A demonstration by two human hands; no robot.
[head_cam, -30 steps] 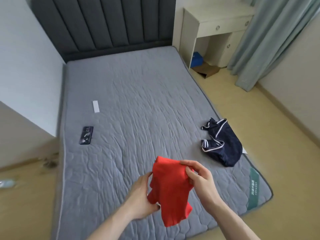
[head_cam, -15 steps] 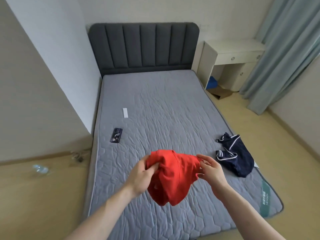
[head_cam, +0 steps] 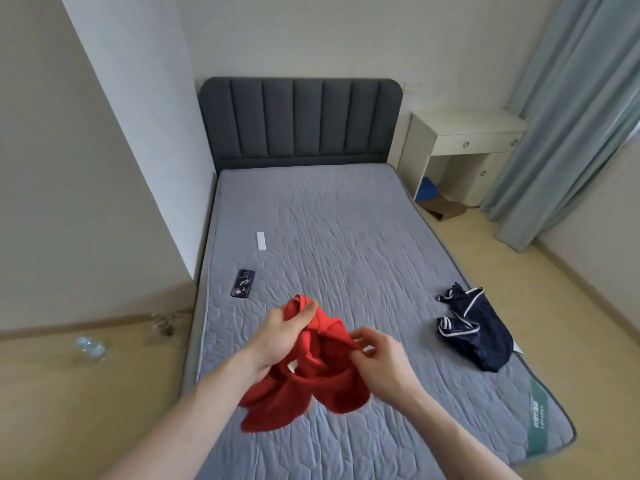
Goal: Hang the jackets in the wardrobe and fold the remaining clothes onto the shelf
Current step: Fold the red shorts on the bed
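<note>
Here your left hand [head_cam: 280,336] is raised above the foot of the bed [head_cam: 346,237], its fingers and thumb curled tightly round a bunched upper edge of the red garment [head_cam: 304,386]; that grip is a firm clutch on the cloth. Your right hand [head_cam: 384,358] sits just beside it, a little lower, with thumb and forefinger pinching a ridge of the same red fabric while the other fingers curl loosely. Both forearms reach in from the bottom of the view, bare to the elbow.

The red garment hangs between your hands above the mattress, soft and knitted-looking, crumpled into rounded folds with an open loop of hem showing near the middle.

The mattress is grey and quilted in an irregular stitched pattern, with a green label at its near right corner. On its right edge lies a dark navy garment [head_cam: 474,332] with white piping, heaped loosely. Toward the left side rest a dark phone [head_cam: 243,283] and a small white rectangular strip [head_cam: 261,241]. The headboard [head_cam: 299,123] is dark grey, padded in vertical channels.
</note>
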